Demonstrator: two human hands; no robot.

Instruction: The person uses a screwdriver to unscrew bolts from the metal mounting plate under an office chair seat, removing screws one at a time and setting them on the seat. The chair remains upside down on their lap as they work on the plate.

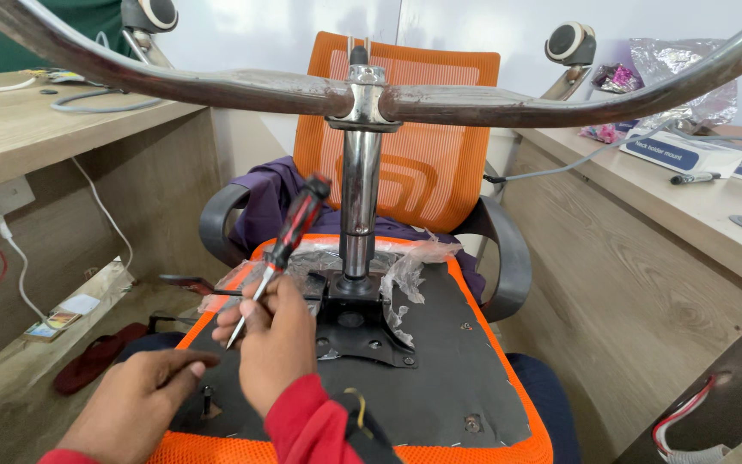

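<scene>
Screwdriver: the red-and-black-handled screwdriver (289,236) is clamped in the right hand (278,339), fingers wrapped about the lower handle and shank.
Long axis: tilted, handle up and to the right, tip (230,342) down and to the left, just above the black seat underside (465,361).
Bolt: a dark upright bolt (208,399) stands in the seat underside, just below the tip and beside the left fingers.
Left hand: the left hand (135,404) lies flat on the near left edge of the seat, fingers loosely curled, gripping nothing that shows; it is the nearer one to the bolt.
Mounting plate: the black metal plate (362,331) sits just right of the right hand, carrying the chrome gas-lift column (359,198).
Chair: an upturned orange mesh office chair, its chrome star base (242,86) and castors (570,41) overhead.
Wrapping: torn clear plastic (418,266) clings about the plate.
Surroundings: wooden desks on both sides; a second orange chair (440,163) behind holds purple cloth (268,206).
</scene>
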